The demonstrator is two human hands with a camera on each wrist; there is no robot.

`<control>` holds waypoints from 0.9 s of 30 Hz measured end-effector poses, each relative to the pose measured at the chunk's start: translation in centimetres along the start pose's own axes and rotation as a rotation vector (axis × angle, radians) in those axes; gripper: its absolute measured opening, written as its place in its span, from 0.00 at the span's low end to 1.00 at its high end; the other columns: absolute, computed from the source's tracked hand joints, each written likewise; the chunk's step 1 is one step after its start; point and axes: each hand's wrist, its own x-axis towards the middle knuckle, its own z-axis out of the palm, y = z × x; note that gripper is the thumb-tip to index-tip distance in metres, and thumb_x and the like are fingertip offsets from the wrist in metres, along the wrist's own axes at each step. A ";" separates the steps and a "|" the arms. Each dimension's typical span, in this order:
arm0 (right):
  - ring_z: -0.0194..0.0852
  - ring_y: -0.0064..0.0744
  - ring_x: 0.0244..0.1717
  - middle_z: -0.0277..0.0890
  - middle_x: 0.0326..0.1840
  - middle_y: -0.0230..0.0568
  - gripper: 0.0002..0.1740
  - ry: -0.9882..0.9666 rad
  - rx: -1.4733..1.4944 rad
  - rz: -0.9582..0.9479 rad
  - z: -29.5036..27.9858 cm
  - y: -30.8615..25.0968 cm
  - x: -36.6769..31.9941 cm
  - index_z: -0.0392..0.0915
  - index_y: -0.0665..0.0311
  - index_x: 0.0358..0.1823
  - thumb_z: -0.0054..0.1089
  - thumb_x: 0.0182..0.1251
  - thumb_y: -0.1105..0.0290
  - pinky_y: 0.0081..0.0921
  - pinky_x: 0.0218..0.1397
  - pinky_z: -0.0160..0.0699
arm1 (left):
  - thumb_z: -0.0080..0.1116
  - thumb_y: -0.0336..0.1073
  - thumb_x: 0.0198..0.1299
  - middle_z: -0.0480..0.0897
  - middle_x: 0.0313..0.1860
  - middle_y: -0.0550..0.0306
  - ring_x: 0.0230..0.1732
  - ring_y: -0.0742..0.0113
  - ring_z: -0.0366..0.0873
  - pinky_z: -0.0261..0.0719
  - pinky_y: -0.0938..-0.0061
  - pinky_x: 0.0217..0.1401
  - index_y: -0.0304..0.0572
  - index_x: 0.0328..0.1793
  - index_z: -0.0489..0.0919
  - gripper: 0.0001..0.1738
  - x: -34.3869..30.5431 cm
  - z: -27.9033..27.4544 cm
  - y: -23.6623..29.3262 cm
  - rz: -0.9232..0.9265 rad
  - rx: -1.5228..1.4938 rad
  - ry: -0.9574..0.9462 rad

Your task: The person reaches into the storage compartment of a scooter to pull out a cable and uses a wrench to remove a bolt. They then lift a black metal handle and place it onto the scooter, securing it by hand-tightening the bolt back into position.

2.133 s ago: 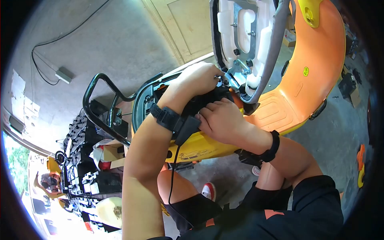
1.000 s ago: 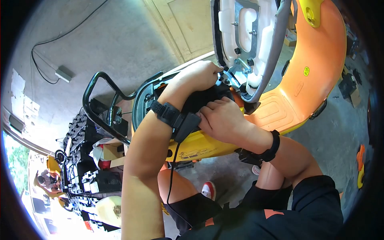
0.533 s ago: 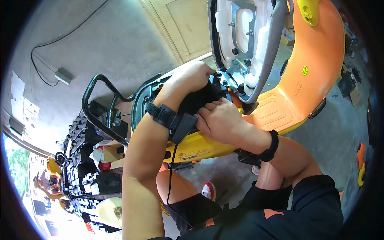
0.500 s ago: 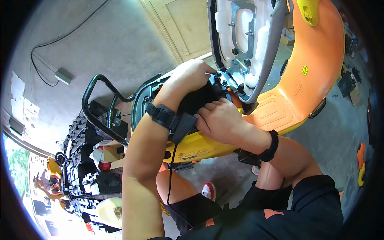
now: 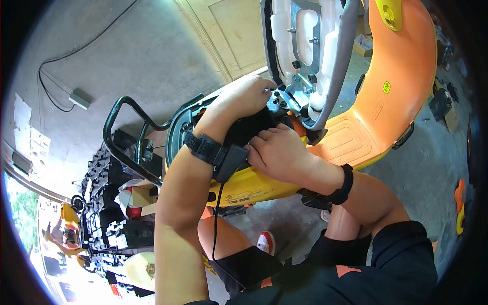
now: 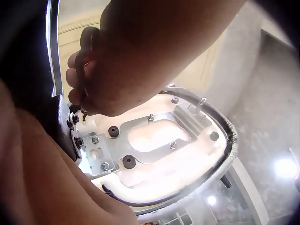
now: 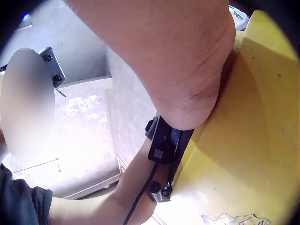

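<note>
My left hand point(image 5: 241, 99) is over the scooter's open storage bay, fingers bent at the seat hinge bracket point(image 5: 288, 100). A small metal piece point(image 6: 84, 117), perhaps a bolt, pokes out of its pinched fingertips beside two dark bolt heads point(image 6: 75, 123) on the hinge. The right hand point(image 5: 282, 155) rests over the near rim of the bay, knuckles up; its fingertips are hidden. In the right wrist view its heel lies against the yellow body panel point(image 7: 262, 117). The seat point(image 5: 280, 30) stands raised, its white underside facing me.
A black grab rail point(image 5: 118, 114) rises at the scooter's rear left. The orange front shell and footboard point(image 5: 351, 137) lie to the right. Black battery-like boxes point(image 5: 137, 233) and a carton point(image 5: 149, 208) stand at left. A cable point(image 5: 216, 229) hangs from the left wrist camera.
The left fingertips have drawn back slightly leftward from the bracket's bolts, and a shiny bit now shows at them. The right hand keeps its place. The whole view has drifted a little.
</note>
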 end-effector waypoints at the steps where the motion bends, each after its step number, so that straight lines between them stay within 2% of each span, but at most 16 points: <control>1: 0.84 0.45 0.33 0.83 0.28 0.42 0.18 -0.014 0.003 0.006 -0.1 0.0 0.1 0.83 0.60 0.27 0.53 0.72 0.59 0.42 0.45 0.75 | 0.58 0.35 0.65 0.87 0.46 0.34 0.48 0.36 0.85 0.83 0.55 0.56 0.41 0.59 0.87 0.18 0.0 0.1 -0.1 0.000 0.000 0.001; 12: 0.84 0.46 0.34 0.84 0.29 0.43 0.19 -0.036 0.009 0.016 -0.1 0.0 0.0 0.83 0.60 0.27 0.52 0.73 0.59 0.42 0.46 0.75 | 0.57 0.34 0.65 0.86 0.44 0.32 0.45 0.36 0.85 0.83 0.56 0.54 0.40 0.59 0.87 0.18 0.2 0.7 -0.3 0.056 -0.028 -0.002; 27: 0.84 0.47 0.35 0.84 0.29 0.44 0.19 -0.053 0.024 0.028 -0.3 -0.1 0.1 0.83 0.60 0.28 0.51 0.74 0.58 0.43 0.47 0.75 | 0.56 0.34 0.67 0.87 0.45 0.34 0.46 0.37 0.85 0.83 0.57 0.55 0.40 0.59 0.87 0.18 0.1 0.3 -0.1 0.012 -0.030 -0.048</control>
